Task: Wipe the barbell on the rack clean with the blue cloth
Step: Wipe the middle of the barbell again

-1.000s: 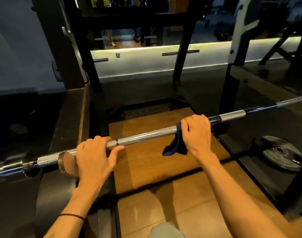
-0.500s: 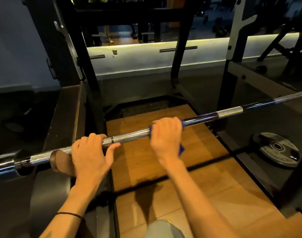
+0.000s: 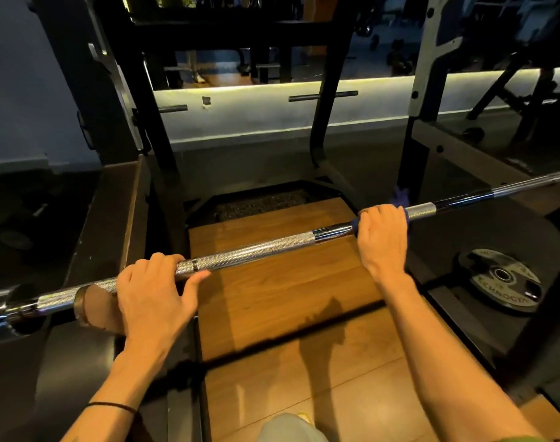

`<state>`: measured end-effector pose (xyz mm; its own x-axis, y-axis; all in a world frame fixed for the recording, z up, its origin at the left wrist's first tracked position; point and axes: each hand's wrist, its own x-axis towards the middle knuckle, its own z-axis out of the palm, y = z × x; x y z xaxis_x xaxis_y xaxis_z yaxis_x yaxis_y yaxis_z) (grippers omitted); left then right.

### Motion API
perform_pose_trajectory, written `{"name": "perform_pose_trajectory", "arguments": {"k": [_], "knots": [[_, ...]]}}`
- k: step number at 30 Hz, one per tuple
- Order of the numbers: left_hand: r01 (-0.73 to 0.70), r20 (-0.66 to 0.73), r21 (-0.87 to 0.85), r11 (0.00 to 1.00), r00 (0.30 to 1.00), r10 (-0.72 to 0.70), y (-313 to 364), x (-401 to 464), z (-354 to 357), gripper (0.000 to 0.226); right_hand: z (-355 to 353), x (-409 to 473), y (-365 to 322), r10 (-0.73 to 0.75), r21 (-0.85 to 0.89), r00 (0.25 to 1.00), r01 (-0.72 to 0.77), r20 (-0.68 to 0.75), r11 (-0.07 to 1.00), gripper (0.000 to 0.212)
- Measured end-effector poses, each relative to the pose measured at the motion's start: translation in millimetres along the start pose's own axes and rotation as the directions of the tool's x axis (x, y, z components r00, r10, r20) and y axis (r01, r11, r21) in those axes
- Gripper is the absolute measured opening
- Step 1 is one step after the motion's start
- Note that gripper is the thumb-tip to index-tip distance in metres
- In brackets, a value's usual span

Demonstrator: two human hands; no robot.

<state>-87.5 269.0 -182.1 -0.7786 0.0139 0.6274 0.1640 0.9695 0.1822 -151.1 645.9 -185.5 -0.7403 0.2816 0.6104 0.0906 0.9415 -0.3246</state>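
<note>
A chrome barbell [image 3: 256, 253] runs across the view from lower left to upper right, resting on the rack. My left hand [image 3: 151, 295] grips its knurled part near the left end, fingers over the top and thumb below. My right hand [image 3: 382, 237] is wrapped around the bar further right, with the blue cloth [image 3: 401, 196] between palm and bar. Only small edges of the cloth stick out beside and above my fingers.
Black rack uprights [image 3: 326, 116] stand behind the bar. A wooden platform [image 3: 272, 291] lies below it. A weight plate [image 3: 501, 279] lies flat on the dark floor at right. A worn brown rack support [image 3: 93, 309] sits under the bar by my left hand.
My right hand slid the cloth left along the bar toward my left hand, then back to the right, past the smooth section. My left hand kept its grip.
</note>
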Motion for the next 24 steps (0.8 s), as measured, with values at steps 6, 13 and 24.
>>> {"name": "perform_pose_trajectory", "arguments": {"k": [6,13,24], "knots": [[0.012,0.023,0.014,1.000,1.000,-0.012,0,1,2,0.053,8,-76,-158,-0.140,0.181,0.988,0.126,0.070,0.975,0.030],[-0.018,0.007,-0.028,0.999,1.000,0.019,-6,1,0,0.049,15,-76,-174,-0.412,0.286,0.911,0.392,0.010,0.874,0.028],[-0.049,-0.098,-0.101,0.994,0.994,0.039,-6,-7,12,0.042,-1,1,6,-0.001,-0.113,1.000,0.000,-0.014,0.994,0.037]]}}
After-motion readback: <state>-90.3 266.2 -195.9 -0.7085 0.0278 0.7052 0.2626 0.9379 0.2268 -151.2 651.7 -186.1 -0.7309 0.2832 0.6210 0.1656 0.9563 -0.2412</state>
